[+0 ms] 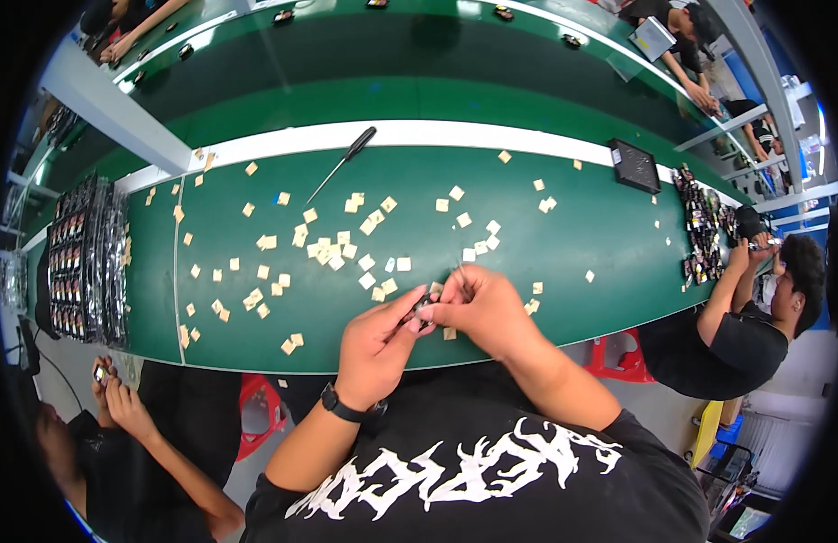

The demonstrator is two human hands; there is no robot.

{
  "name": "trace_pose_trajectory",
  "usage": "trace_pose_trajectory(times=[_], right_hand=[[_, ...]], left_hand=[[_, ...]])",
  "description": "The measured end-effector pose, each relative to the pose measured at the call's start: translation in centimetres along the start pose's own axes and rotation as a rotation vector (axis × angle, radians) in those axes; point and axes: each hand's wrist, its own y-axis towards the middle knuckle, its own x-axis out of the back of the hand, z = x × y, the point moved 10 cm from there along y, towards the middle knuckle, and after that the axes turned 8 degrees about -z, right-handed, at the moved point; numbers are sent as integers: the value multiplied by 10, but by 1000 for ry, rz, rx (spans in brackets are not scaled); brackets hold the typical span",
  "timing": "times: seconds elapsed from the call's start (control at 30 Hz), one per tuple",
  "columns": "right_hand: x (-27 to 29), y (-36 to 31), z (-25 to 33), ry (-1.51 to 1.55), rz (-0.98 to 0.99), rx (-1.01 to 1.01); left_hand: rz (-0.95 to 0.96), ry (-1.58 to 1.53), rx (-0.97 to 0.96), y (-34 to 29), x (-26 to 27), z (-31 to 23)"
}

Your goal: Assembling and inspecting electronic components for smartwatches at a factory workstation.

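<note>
Over the near edge of the green table, my two hands meet around a small dark device (422,304), mostly covered by fingers. My left hand (375,342), with a black watch on its wrist, grips it from the left. My right hand (491,314) is closed too, its thumb pressing against the device. A thin, faint sliver rises by the right index finger; I cannot make out what it is. Many small cream-coloured square pieces (328,252) lie scattered on the table beyond and around my hands. A black-handled screwdriver (354,149) rests near the far edge.
Trays of small dark devices (80,258) are stacked at the left end. A black tray (634,166) and a heap of dark devices (704,217) occupy the right. Beyond a white ledge (419,134) runs a green conveyor carrying devices. Co-workers sit on both sides, near red stools (259,412).
</note>
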Motion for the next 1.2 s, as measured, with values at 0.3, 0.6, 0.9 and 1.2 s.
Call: trace_pose_trajectory(times=[0.3,0.6,0.9,1.2], right_hand=[[22,-5,3,171,11,-60],[322,-46,-29,-302,-882,264],[449,-134,-41,-976,-1608,36],[494,-116,-40,-995,-1606,41]], left_hand=[[-96,-317,201,2,5,7],[-182,-308,267,2,7,5],[-277,-235,194,-1,24,-10],[-830,383,-272,-17,284,-83]])
